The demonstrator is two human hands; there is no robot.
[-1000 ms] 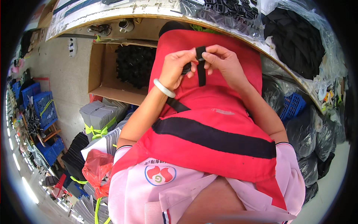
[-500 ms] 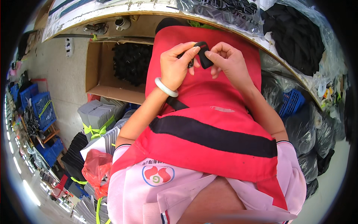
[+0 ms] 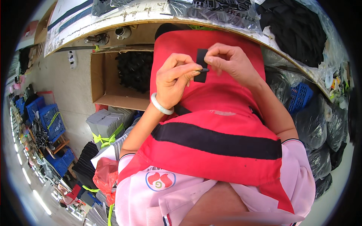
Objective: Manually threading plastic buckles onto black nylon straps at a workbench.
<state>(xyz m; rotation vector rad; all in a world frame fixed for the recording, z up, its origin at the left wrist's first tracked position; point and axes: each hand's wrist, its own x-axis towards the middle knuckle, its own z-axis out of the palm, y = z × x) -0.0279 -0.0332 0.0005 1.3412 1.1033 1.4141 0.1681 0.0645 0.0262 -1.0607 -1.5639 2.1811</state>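
White-topped desk with a worn wooden edge (image 3: 135,15) arcs across the top of the view, near edge facing the person; red cloth apron (image 3: 233,100) covers the lap below it

Containers: brown cardboard box (image 3: 97,77), under the desk's near edge toward its left corner, flaps apart, holds a pile of small black pieces (image 3: 135,71), too dark to tell the type. Clear plastic bag (image 3: 332,41) at the desk's right end lies around a heap of black fabric strips (image 3: 292,35); next to it on the desk, further left, clear film with black plastic buckles (image 3: 218,5). Blue slotted plastic basket (image 3: 300,96) below the desk's right edge, contents can't be made out

Work is in the air over the apron, short of the desk's near edge. Left hand (image 3: 171,81): thumb and index pinching a small flat black piece (image 3: 204,70), seen edge-on. Right hand (image 3: 233,64): thumb and index drawn in at the strap's upper right edge, can't tell if pinching or only touching

Short flat black strap (image 3: 201,59) sits between both sets of fingertips, long axis pointing toward the desk. Left fingers nearer its lower half, right nearer its upper. Flat piece crosses it sideways; threaded or just laid over, can't tell
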